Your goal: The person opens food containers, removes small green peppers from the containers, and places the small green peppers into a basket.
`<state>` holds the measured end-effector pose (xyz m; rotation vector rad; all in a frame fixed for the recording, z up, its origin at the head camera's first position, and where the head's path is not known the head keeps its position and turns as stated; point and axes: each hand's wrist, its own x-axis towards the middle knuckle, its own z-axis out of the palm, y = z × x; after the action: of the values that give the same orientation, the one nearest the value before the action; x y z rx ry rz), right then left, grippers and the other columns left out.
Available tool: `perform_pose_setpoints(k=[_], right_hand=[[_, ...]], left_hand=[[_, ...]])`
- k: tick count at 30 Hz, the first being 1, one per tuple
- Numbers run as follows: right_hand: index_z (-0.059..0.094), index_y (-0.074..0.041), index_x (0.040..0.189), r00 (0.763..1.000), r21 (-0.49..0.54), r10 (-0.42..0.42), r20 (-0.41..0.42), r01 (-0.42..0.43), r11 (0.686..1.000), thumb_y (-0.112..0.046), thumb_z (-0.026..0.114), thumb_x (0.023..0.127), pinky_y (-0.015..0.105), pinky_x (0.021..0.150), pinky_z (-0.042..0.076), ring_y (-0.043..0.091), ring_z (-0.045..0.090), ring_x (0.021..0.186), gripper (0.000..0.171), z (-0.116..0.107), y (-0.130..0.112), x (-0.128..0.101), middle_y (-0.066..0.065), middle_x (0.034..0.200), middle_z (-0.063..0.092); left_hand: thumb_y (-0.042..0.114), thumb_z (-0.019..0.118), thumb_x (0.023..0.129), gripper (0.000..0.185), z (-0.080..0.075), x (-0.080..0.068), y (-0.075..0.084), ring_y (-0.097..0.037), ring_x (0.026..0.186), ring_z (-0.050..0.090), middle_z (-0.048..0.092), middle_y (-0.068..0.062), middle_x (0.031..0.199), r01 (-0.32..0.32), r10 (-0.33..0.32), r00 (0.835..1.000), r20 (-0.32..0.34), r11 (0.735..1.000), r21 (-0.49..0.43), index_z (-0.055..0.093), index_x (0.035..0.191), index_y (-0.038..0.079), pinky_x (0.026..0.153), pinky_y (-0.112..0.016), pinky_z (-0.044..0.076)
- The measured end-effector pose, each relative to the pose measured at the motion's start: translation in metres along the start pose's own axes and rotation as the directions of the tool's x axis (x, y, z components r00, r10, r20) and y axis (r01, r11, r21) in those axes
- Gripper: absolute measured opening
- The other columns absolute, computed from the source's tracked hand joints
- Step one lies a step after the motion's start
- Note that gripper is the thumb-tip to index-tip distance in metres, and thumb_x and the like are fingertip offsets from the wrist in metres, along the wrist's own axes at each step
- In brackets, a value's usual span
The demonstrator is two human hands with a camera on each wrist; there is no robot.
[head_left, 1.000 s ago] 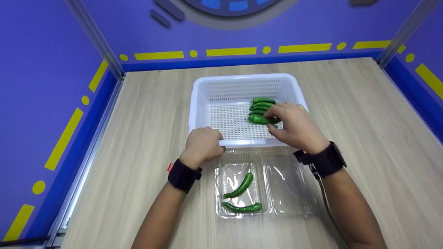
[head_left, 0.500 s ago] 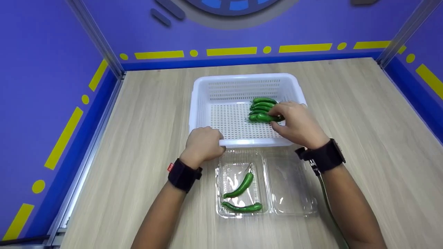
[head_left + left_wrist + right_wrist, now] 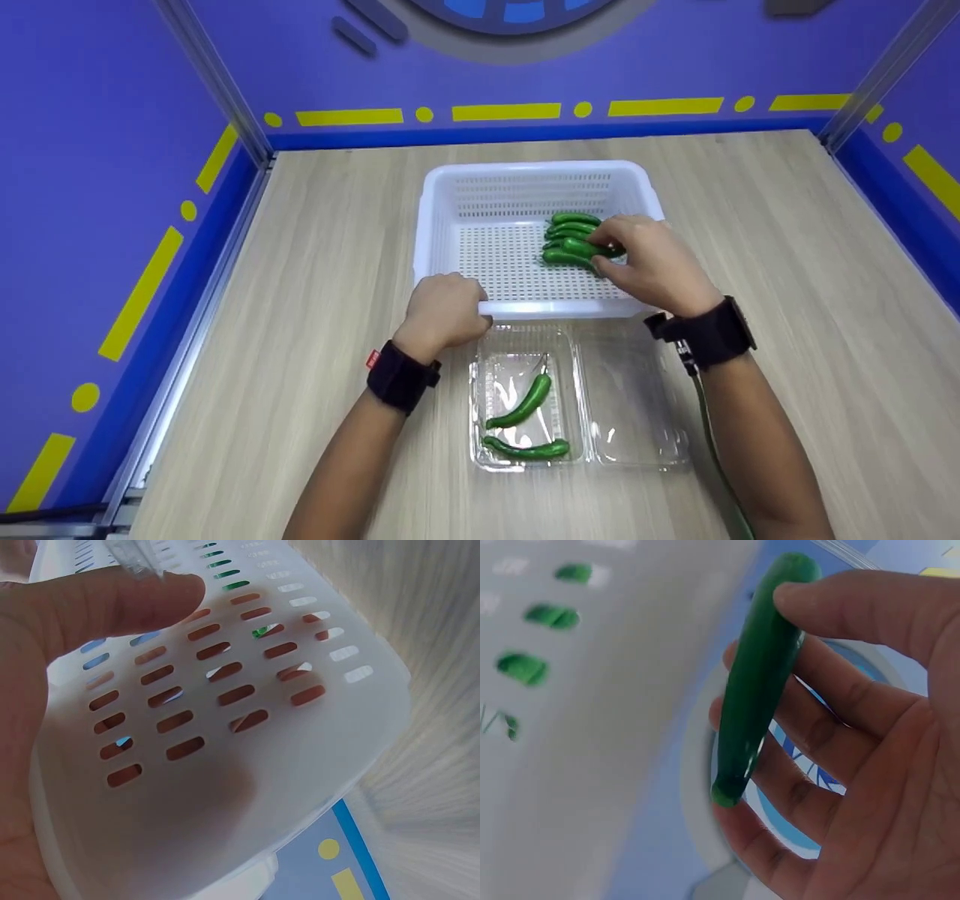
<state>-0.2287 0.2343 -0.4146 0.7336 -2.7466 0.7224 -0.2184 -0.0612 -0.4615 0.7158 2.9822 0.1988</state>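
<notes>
My left hand [image 3: 444, 311] grips the front left corner of a white plastic basket [image 3: 551, 309]. In the left wrist view its thumb [image 3: 142, 604] lies against the slotted basket wall [image 3: 315, 735]. Over the basket's right side, my right hand [image 3: 654, 262] pinches a green chili pepper [image 3: 761, 682] between thumb and fingers. Several more green chili peppers [image 3: 574, 217] lie side by side on the basket floor, partly hidden by that hand. Nearer me, two green chili peppers [image 3: 525, 450] rest in the left half of a clear plastic clamshell box [image 3: 574, 390].
The clamshell's lid half [image 3: 634, 405] lies flat to the right, beside my right forearm. A green cable [image 3: 709, 435] runs from the right wristband along that arm. Blue panels [image 3: 510, 75] border the wooden table [image 3: 337, 247] at the back and sides.
My right hand has shifted slightly right and up, raising a chili pepper off the others in the basket. The left hand stays on the basket corner.
</notes>
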Motion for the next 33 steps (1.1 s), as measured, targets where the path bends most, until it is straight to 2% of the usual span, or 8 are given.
perform_pose_setpoints(k=[5,12,19,28,30,33], right_hand=[[0.072,-0.006,0.102,1.000,-0.038,0.012,0.015,-0.011,0.999,-0.012,0.072,0.088,0.046,0.081,0.052,0.025,0.066,0.089,0.015,-0.007,0.002,0.005,0.008,0.097,0.072],[0.073,-0.005,0.102,0.990,-0.091,0.038,0.135,-0.026,0.995,-0.012,0.072,0.086,0.046,0.080,0.052,0.024,0.066,0.089,0.017,-0.010,0.001,0.019,0.007,0.097,0.072],[0.073,-0.005,0.095,0.971,-0.118,0.057,0.232,-0.030,0.993,-0.007,0.072,0.083,0.044,0.077,0.052,0.025,0.064,0.083,0.012,-0.009,0.006,0.031,0.008,0.091,0.072],[0.076,-0.007,0.093,0.962,-0.176,0.076,0.263,-0.030,0.984,-0.009,0.075,0.079,0.048,0.079,0.055,0.027,0.070,0.087,0.013,-0.005,0.014,0.046,0.008,0.092,0.076],[0.075,-0.008,0.089,0.961,-0.186,0.075,0.266,-0.025,0.982,-0.008,0.076,0.078,0.046,0.076,0.055,0.026,0.070,0.085,0.011,-0.003,0.015,0.049,0.007,0.089,0.076],[0.071,-0.009,0.081,0.957,-0.199,0.071,0.281,-0.014,0.980,-0.007,0.077,0.076,0.039,0.066,0.049,0.023,0.064,0.074,0.008,-0.001,0.016,0.052,0.004,0.078,0.070]], left_hand=[[0.029,0.067,0.079,0.039,-0.001,-0.001,0.000,-0.015,0.056,0.043,0.037,0.008,0.056,0.006,-0.006,1.000,0.005,1.000,-0.001,0.038,0.054,0.023,0.049,-0.034,0.036],[0.029,0.067,0.080,0.038,-0.002,-0.001,0.000,-0.017,0.057,0.047,0.041,0.006,0.057,0.014,-0.014,1.000,0.019,1.000,0.001,0.039,0.055,0.023,0.050,-0.035,0.038],[0.030,0.068,0.080,0.036,-0.002,0.001,0.002,-0.019,0.058,0.051,0.045,0.006,0.058,0.007,-0.007,1.000,0.021,1.000,-0.004,0.043,0.055,0.022,0.052,-0.038,0.041],[0.030,0.068,0.080,0.036,-0.003,0.003,0.003,-0.017,0.057,0.048,0.043,0.007,0.057,-0.005,0.005,1.000,0.023,1.000,-0.004,0.043,0.055,0.022,0.051,-0.037,0.039],[0.030,0.068,0.080,0.038,-0.001,0.003,0.002,-0.017,0.057,0.047,0.042,0.007,0.057,-0.006,0.006,1.000,0.019,1.000,-0.005,0.041,0.054,0.022,0.050,-0.036,0.038],[0.030,0.069,0.080,0.041,0.000,0.002,0.001,-0.016,0.057,0.047,0.042,0.006,0.057,0.004,-0.004,1.000,0.016,1.000,0.001,0.038,0.054,0.023,0.049,-0.036,0.038]])
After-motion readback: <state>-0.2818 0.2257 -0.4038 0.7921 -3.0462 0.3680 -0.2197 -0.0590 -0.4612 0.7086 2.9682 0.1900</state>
